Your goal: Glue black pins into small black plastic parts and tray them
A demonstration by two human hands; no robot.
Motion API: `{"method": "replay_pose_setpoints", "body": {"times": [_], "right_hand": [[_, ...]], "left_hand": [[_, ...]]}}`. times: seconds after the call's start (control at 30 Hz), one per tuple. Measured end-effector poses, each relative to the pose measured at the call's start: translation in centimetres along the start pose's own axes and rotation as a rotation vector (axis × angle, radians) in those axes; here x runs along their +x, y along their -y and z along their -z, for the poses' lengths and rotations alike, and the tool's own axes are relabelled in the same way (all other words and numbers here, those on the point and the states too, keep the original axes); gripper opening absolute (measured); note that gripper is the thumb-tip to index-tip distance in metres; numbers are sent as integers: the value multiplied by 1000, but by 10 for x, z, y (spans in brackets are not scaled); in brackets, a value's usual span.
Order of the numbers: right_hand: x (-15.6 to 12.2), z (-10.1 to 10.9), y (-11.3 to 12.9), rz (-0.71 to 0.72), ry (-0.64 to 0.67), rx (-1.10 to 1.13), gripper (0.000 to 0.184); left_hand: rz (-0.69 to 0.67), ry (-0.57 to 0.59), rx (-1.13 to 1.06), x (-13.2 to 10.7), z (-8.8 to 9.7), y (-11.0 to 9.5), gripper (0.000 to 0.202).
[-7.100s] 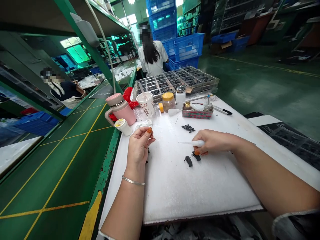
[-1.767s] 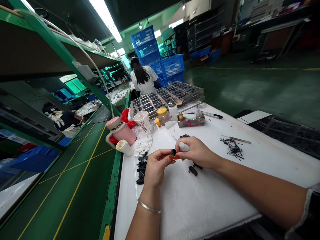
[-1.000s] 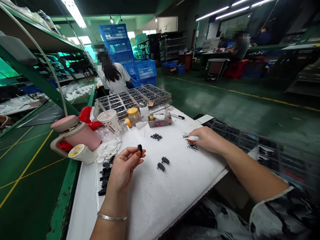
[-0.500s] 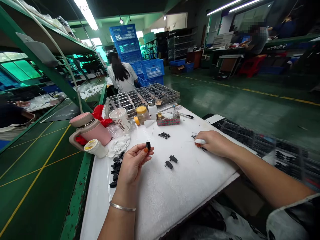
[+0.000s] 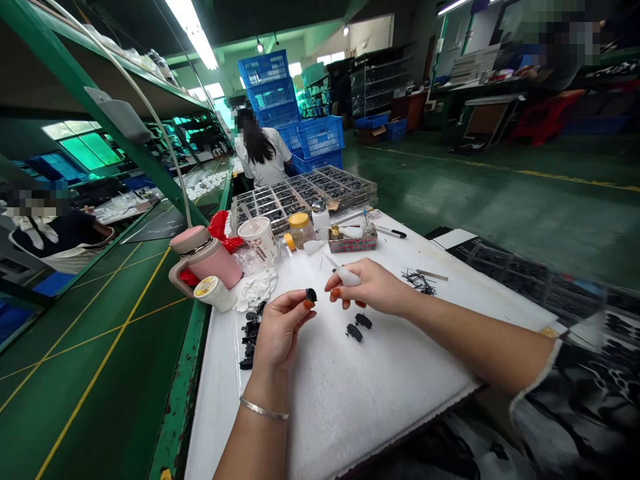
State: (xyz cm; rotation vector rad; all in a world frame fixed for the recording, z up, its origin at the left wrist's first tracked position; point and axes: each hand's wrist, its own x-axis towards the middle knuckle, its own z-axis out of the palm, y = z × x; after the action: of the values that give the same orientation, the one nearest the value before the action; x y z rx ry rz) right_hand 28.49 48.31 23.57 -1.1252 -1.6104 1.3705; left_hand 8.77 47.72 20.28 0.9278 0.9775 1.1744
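Observation:
Between the thumb and fingers of my left hand [image 5: 281, 327] is a small round black part [image 5: 311, 295], pinched above the white table. My right hand [image 5: 377, 285] is close beside it, closed around a white dropper bottle [image 5: 349, 277] whose thin nozzle points up and left. Whether its fingertips also pinch something small, I cannot make out. Two black curved pieces [image 5: 355, 331] lie below my right hand. More black parts [image 5: 249, 340] sit in a row left of my left wrist. Thin black pins [image 5: 419, 281] are heaped to the right, near a slim flat stick [image 5: 433, 274].
A pink mug [image 5: 210, 257], a paper cup [image 5: 259, 239], a yellow-lidded jar [image 5: 301, 230] and a small box [image 5: 353, 239] line the table's back. Behind them are compartment trays [image 5: 295, 193]. A person in a white shirt [image 5: 267, 157] sits beyond, beside stacked blue crates [image 5: 320, 137].
My right hand has moved left from the black pins to near my left hand, still holding the dropper bottle. The black part in my left hand has turned. The view has swung left.

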Motion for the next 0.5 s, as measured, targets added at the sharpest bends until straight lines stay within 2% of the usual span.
{"method": "replay_pose_setpoints", "body": {"times": [0.1,0.23,0.37,0.5], "right_hand": [[15,-10,-9,-149,124,213,24],[19,-12,-26,-330,288,464,25],[15,-9,-34,-366,276,599,21],[15,-10,-37,-270,168,598,24]], "left_hand": [[-86,36,72,1,0,0,21],[-250,158,230,1,-1,-1,10],[-278,202,348,0,-1,-1,14],[-160,142,239,-2,-4,0,28]]}}
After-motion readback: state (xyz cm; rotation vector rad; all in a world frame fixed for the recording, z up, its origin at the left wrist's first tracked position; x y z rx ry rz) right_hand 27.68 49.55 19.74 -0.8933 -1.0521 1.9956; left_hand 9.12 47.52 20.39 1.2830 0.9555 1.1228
